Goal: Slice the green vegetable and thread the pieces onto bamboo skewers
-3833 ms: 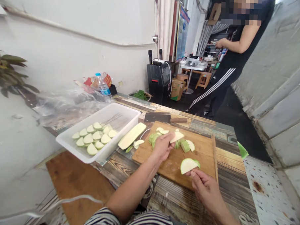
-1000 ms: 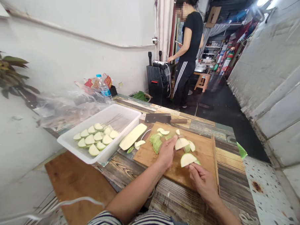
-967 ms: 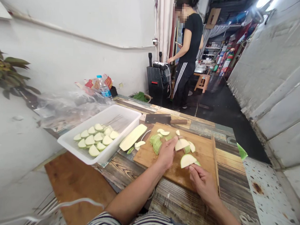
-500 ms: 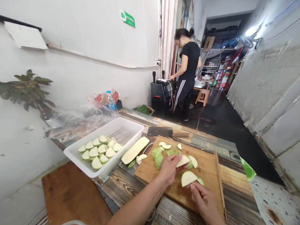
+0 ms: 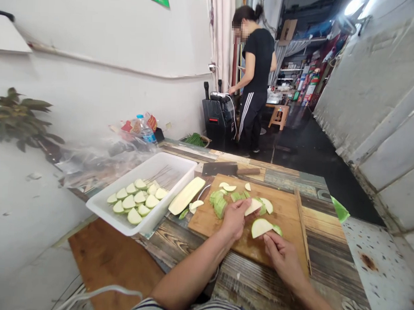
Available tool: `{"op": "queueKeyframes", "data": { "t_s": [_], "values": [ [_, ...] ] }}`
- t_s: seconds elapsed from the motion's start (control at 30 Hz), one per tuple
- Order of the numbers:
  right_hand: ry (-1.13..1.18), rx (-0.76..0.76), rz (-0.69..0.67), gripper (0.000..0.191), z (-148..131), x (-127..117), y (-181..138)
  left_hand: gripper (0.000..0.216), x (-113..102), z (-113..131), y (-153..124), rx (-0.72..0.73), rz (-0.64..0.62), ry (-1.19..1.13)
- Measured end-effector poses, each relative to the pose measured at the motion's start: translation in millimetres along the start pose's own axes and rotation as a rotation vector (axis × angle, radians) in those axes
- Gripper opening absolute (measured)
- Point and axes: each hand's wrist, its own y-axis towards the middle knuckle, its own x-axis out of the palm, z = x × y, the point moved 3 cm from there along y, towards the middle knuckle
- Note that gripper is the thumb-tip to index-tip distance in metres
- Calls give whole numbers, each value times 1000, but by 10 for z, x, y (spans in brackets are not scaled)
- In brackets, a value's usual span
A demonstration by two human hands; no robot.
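Observation:
A wooden cutting board [image 5: 286,213] lies on the patterned table. My left hand [image 5: 234,218] is closed on a pale half-round zucchini slice [image 5: 253,206] over the board's middle. My right hand [image 5: 282,254] pinches another half-round slice [image 5: 260,227] at the board's near edge. A fanned stack of green slices [image 5: 218,203] sits left of my left hand. A few loose pieces [image 5: 229,187] lie at the board's far side.
A white tray [image 5: 179,165] with several zucchini slices and skewers stands at the left. A long zucchini half [image 5: 187,195] lies between tray and board. A cleaver [image 5: 227,168] rests beyond the board. A person [image 5: 253,75] stands by a black speaker [image 5: 219,121] further off.
The person in black walked away from the table to the speaker. My head rose and dipped again. Both hands have stayed on the board holding their slices, the left shifting slightly right.

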Motion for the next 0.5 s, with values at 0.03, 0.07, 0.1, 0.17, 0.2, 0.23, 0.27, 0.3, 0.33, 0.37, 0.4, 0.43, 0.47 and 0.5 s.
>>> {"op": "queueKeyframes", "data": {
  "t_s": [0.03,0.07,0.1,0.17,0.2,0.23,0.27,0.3,0.33,0.37,0.4,0.43,0.47,0.5],
  "values": [
    [0,2,-2,32,-1,3,0,28,-7,-2,0,-6,-2,0],
    [1,2,-6,32,3,7,1,29,-18,-12,5,-13,-7,2],
    [3,2,-13,33,11,10,3,29,-30,-33,12,-23,-12,7],
    [4,8,-21,33,33,11,12,31,-44,-95,22,-44,-27,25],
    [1,11,-20,33,46,8,16,31,-41,-129,21,-51,-32,34],
    [-7,10,-12,33,58,2,20,32,-29,-157,13,-56,-35,44],
    [-21,2,-1,33,69,-7,23,33,-7,-176,-1,-58,-38,52],
    [-38,-12,11,33,80,-19,26,35,23,-181,-22,-62,-44,59],
    [-59,-27,20,33,93,-35,28,36,57,-170,-46,-64,-53,64],
    [-78,-41,30,34,107,-59,32,38,88,-140,-70,-58,-55,71],
    [-91,-50,43,35,124,-91,38,38,108,-90,-92,-35,-50,85],
    [-98,-52,67,36,143,-135,46,38,113,-19,-108,13,-34,117],
    [-99,-50,105,36,161,-193,57,37,99,69,-118,93,-3,170],
    [-94,-48,160,37,175,-261,70,36,68,166,-121,202,38,249]
  ]
}}
